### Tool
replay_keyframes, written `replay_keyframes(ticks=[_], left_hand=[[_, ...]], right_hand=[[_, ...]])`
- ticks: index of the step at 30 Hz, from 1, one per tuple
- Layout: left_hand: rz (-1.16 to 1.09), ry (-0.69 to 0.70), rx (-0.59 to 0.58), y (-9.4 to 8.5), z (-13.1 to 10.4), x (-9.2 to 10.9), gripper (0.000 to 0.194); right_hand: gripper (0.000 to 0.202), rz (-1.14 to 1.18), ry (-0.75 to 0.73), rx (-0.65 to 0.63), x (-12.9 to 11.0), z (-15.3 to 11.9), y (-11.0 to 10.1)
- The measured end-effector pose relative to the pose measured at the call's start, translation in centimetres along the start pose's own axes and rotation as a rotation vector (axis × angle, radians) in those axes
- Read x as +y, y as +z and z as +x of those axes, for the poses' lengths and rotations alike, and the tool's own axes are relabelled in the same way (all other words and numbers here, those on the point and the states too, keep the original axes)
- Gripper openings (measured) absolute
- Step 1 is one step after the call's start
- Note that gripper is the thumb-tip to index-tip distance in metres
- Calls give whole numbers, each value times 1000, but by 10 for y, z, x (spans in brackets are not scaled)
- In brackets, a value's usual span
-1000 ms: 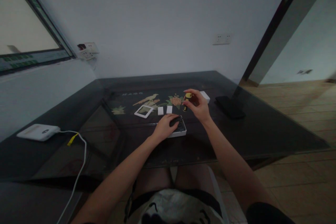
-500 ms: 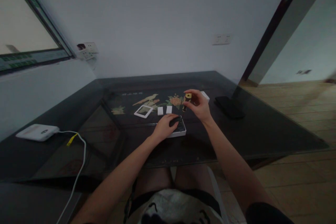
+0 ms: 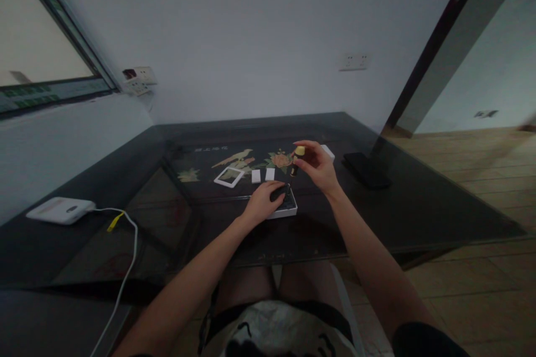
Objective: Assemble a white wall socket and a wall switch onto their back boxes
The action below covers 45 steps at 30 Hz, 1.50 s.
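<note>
A white device (image 3: 61, 210) with a cable (image 3: 136, 234) lies left, a flat black object (image 3: 366, 171) right, wall sockets (image 3: 354, 61) beyond.

White pieces (image 3: 256, 177) obstruct beyond the left hand (image 3: 262, 201); tabletop (image 3: 209, 213) leftward is free.

I see a slim yellow-and-black screwdriver (image 3: 298, 152) nearly upright in the right hand (image 3: 321, 170), shaft down toward the far right corner of a shallow white, dark-centred box (image 3: 285, 213), flat on the desk (image 3: 419, 206), partly under the left hand (image 3: 263, 202).
</note>
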<state>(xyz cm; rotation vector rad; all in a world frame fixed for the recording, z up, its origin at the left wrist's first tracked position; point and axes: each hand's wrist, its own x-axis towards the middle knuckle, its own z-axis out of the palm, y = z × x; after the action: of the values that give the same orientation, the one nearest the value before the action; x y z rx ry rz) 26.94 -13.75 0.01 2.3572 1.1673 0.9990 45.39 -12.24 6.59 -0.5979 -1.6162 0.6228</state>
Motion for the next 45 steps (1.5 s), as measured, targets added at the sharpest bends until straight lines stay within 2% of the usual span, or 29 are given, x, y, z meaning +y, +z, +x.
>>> replay_keyframes(ticks=[2, 5, 12, 14, 16, 19, 21, 23, 29, 32, 36, 38, 42, 45], left_hand=[[-9, -3, 7, 0, 0, 0, 29], [-17, -9, 14, 0, 0, 1, 29], [-3, 1, -4, 1, 1, -2, 29], [3, 5, -4, 2, 1, -2, 29], [6, 6, -2, 2, 1, -2, 29], [3, 4, 2, 2, 0, -2, 29], [-1, -2, 6, 1, 0, -1, 29], [-1, -3, 6, 1, 0, -1, 29], [4, 1, -1, 0, 1, -1, 29], [4, 1, 0, 0, 1, 0, 29], [5, 6, -3, 0, 1, 1, 29], [5, 6, -4, -1, 1, 1, 29], [11, 6, -10, 0, 1, 0, 29], [15, 6, -13, 0, 1, -1, 30]], right_hand=[[36, -98, -30, 100, 4, -1, 2], [37, -201, -71, 129, 8, -2, 2], [35, 11, -19, -121, 3, -4, 4], [37, 29, -2, -139, 3, -4, 5], [38, -9, -9, -76, 4, -4, 5], [38, -187, -59, 86, 8, -5, 5], [38, -290, -97, 139, 9, -6, 6], [39, -295, -118, 126, 7, -7, 7], [29, 37, -40, -43, 0, -7, 13], [29, -45, -40, 31, 2, -6, 12], [32, -226, -121, 169, 5, -6, 9], [31, -201, -116, 137, 3, -6, 9], [32, -17, -60, -9, -2, -7, 12], [34, 30, -26, -28, 0, -6, 13]])
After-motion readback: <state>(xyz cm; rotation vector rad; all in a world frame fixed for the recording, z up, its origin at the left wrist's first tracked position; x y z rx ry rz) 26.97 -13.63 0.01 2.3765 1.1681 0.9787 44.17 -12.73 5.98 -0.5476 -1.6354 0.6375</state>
